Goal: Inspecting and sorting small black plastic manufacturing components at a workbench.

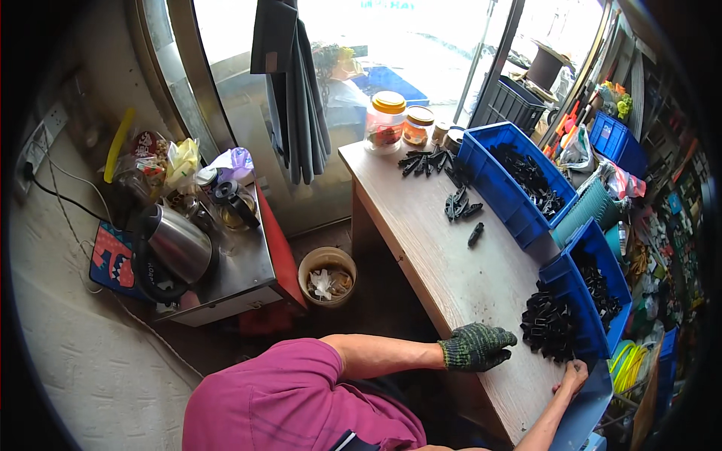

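Observation:
My left hand [477,347], in a dark green knitted glove, rests over the near edge of the wooden table [451,278]. Its fingers are curled together, and whatever they may hold is hidden. Bare and closed, my right hand [574,376] is at the near end of a heap of small black plastic pieces [549,323]. What lies in its fingertips is too small to make out. Beyond the heap, a blue bin [571,289] holds more black pieces. Farther up the table lie a single black part [475,234] and a small cluster of black parts [460,204].
A larger blue bin [489,177] of black parts stands at the table's far right. Lidded jars [386,124] line the far end, beside more black parts [425,161]. To the left are a waste bucket [304,282] and a cabinet [233,282] bearing a steel kettle [179,242].

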The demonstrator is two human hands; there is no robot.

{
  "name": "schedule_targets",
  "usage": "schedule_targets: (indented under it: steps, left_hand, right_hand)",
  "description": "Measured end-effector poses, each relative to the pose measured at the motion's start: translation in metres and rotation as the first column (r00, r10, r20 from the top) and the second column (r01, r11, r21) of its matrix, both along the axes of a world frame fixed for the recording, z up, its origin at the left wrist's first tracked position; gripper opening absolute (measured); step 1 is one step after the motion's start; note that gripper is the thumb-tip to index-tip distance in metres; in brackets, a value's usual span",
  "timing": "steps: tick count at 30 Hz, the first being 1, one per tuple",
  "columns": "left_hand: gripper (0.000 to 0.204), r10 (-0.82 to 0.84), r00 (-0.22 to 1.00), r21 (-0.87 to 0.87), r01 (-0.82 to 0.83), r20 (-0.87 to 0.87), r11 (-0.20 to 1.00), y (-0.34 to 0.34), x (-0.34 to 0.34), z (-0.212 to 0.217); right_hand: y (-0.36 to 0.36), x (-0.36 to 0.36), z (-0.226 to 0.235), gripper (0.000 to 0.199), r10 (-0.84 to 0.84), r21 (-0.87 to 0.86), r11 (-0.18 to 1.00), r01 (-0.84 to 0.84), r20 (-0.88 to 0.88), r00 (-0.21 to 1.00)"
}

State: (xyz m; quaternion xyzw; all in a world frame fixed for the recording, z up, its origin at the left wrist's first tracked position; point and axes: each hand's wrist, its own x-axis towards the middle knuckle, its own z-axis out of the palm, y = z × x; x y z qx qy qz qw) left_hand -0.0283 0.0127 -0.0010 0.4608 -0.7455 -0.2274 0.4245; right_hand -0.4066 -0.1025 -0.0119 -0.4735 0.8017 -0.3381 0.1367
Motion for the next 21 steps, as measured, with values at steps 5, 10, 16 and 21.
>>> schedule_targets:
  steps: [5,10,16,21]
  left_hand:
    - [0.032,0.006,1.0,0.019,-0.007,0.026,1.0,0.0,0.0,-0.004]
    - [0.031,0.011,1.0,0.017,-0.01,-0.023,1.0,0.007,0.0,0.002]
    - [0.034,0.087,0.988,-0.112,-0.101,-0.127,0.988,-0.001,-0.013,-0.019]
    - [0.045,-0.098,0.981,-0.177,0.068,-0.165,0.982,-0.023,-0.013,-0.026]
  right_hand:
    - [0.004,0.0,-0.003,0.018,0.015,-0.026,1.0,-0.013,0.076,0.997]
    - [0.028,-0.002,-0.005,0.022,-0.064,-0.042,0.995,0.093,0.453,0.889]
    - [0.08,0.067,0.007,0.033,0.018,-0.042,0.999,0.017,0.706,0.708]
    - [0.109,0.176,0.038,0.037,0.167,-0.09,0.981,-0.17,0.838,0.519]
